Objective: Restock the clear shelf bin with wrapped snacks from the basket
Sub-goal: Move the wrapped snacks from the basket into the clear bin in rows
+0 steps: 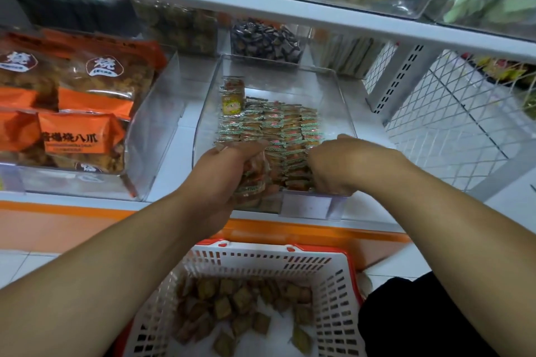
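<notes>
Orange snack bags [84, 130] fill the neighbouring bin to the left, and a wire mesh panel [452, 124] stands to the right. The clear shelf bin [211, 81] holds rows of wrapped snacks [278, 124]; the left hand [229, 165] grips a bunch at its front, while the right hand [345, 162] curls its fingers down among them. Below, the white basket [333, 278] holds loose snacks

The wrapped snacks [272, 127] in the clear shelf bin [345, 113] show green, orange and red print. The basket [333, 284] is white lattice with a red rim, holding brownish packets [232, 307]. Orange bags [84, 136] with dark lettering fill the neighbouring bin, above an orange shelf edge [58, 209].
</notes>
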The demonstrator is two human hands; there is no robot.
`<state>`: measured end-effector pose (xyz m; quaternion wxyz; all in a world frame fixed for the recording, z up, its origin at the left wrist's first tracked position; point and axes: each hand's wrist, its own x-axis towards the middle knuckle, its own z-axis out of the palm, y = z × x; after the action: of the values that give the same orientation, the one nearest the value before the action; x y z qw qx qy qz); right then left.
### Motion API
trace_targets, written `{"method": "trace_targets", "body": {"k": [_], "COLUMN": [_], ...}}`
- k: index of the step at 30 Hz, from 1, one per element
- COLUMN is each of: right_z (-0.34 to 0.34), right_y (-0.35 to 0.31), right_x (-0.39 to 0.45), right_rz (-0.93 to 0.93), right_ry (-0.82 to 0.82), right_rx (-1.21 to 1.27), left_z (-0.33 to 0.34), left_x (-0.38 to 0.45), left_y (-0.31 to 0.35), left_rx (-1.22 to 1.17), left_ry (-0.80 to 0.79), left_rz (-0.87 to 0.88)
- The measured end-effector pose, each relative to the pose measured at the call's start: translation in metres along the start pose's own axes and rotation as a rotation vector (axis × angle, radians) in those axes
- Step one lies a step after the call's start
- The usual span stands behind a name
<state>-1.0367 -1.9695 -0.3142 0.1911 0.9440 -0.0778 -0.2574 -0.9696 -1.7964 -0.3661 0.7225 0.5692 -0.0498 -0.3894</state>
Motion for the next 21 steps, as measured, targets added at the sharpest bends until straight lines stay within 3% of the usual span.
{"method": "trace_targets", "body": {"k": [2, 4, 5, 6, 8, 11, 14, 18, 21], "right_z": [-0.008, -0.007, -0.007, -0.006, -0.001, 0.008, 0.009, 0.007, 0.009], "right_y": [0.003, -0.002, -0.009, -0.016, -0.031, -0.038, -0.030, -0.015, -0.013], "right_x": [-0.010, -0.026, -0.034, -0.039, -0.042, -0.035, -0.031, -0.026, -0.020], "right_rz": [0.008, -0.061, -0.151, -0.243, -0.361, -0.357, -0.345, -0.428, -0.367], "right_ry": [0.260, 0.564, 0.609, 0.588, 0.578, 0.713, 0.645, 0.370, 0.381], "right_rx": [0.210, 0.726, 0.979, 1.087, 0.994, 0.980, 1.313, 1.936, 1.937], "left_z": [0.000, 0.000, -0.001, -0.001, 0.001, 0.006, 0.006, 0.001, 0.003], "left_x": [-0.002, -0.002, -0.003, -0.003, -0.005, -0.008, -0.011, -0.015, -0.019], "left_y": [0.003, 0.004, 0.004, 0.004, 0.003, 0.002, 0.004, 0.010, 0.011], "left_rx": [-0.043, -0.060, -0.051, -0.043, -0.067, -0.060, 0.020, 0.181, 0.229], "left_ry": [0.024, 0.020, -0.005, -0.035, -0.089, -0.116, -0.094, 0.037, -0.001], "left_rz": [-0.021, -0.028, -0.027, -0.026, -0.037, -0.049, -0.013, 0.180, 0.212]}}
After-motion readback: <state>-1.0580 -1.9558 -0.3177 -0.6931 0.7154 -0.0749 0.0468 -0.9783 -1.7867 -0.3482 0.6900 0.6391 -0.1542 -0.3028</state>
